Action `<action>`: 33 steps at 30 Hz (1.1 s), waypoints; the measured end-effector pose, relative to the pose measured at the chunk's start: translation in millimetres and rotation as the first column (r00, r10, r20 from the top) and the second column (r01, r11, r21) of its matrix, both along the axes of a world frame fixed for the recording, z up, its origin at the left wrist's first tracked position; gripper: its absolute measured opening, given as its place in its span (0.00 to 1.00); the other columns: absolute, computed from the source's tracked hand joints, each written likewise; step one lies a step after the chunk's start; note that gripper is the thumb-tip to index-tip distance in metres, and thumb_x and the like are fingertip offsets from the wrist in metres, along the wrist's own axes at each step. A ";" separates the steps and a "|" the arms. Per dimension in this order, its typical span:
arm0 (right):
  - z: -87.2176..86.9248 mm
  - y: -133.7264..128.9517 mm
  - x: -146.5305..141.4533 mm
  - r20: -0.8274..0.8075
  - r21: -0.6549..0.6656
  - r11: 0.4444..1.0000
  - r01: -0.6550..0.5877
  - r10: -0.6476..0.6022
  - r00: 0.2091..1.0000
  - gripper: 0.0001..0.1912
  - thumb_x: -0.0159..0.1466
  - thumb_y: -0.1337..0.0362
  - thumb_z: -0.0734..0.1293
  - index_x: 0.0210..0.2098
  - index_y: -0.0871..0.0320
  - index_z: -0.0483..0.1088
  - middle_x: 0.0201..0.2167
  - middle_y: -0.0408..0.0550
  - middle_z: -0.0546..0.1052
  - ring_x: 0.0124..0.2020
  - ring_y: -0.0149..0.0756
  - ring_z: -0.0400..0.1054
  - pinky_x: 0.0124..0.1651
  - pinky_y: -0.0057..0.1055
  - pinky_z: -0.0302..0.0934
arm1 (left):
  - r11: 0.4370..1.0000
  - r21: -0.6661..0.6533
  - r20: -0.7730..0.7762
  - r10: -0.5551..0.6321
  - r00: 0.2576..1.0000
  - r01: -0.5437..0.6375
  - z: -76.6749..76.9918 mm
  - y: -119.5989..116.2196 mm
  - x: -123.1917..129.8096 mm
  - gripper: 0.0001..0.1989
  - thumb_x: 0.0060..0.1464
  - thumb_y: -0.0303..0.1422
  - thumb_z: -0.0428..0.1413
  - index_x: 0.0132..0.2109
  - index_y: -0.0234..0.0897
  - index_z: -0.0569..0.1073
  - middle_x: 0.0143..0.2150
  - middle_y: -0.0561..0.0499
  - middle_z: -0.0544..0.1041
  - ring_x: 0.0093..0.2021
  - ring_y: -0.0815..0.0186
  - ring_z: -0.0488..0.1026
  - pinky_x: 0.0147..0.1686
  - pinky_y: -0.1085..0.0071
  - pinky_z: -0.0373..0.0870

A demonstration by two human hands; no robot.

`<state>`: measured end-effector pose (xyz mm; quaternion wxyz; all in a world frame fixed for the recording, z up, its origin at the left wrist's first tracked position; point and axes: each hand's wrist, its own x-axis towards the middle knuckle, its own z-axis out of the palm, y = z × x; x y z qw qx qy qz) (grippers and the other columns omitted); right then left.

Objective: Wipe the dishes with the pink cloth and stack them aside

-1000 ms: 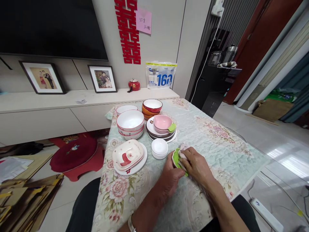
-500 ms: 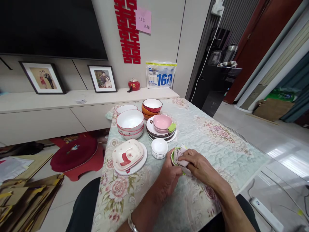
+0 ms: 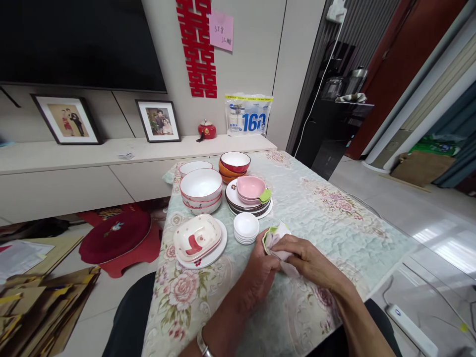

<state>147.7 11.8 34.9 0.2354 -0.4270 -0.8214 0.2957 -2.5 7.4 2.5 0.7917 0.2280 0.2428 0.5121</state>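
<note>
My left hand (image 3: 260, 265) is wrapped round a small green-rimmed bowl (image 3: 265, 241), tilted over the near part of the table. Bunched in my right hand (image 3: 307, 255) is a pale cloth (image 3: 277, 243), pressed into the bowl's inside; it covers most of the interior. Just left of my hands stands a stack of small white bowls (image 3: 246, 225). Behind it, pink bowls (image 3: 251, 187) with a green leaf-shaped handle rest on a stack of dark-rimmed plates (image 3: 230, 198). A cream dish (image 3: 197, 238) with a red pattern lies on a white plate (image 3: 222, 244) at left.
Large white bowls (image 3: 201, 186) with red rims and stacked red and orange bowls (image 3: 234, 163) stand toward the table's back. A floral cloth covers the table (image 3: 316, 208). Beyond are a low cabinet (image 3: 148, 153) with framed photos and a red stool (image 3: 115, 238).
My right hand has shifted slightly with the cloth inside the bowl, its fingers at a different angle. My left hand keeps its hold; the stacked dishes have not moved.
</note>
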 end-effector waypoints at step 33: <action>-41.3 25.5 19.1 -0.058 0.038 0.805 0.592 -0.590 0.806 0.08 0.57 0.59 0.68 0.33 0.55 0.66 0.29 0.44 0.74 0.31 0.38 0.68 0.34 0.32 0.60 | 0.999 0.031 -0.152 0.031 0.988 -0.027 2.9 -2.3 -1.7 0.35 0.34 0.22 0.59 0.54 0.37 0.65 0.46 0.45 0.76 0.41 0.60 0.73 0.33 0.68 0.71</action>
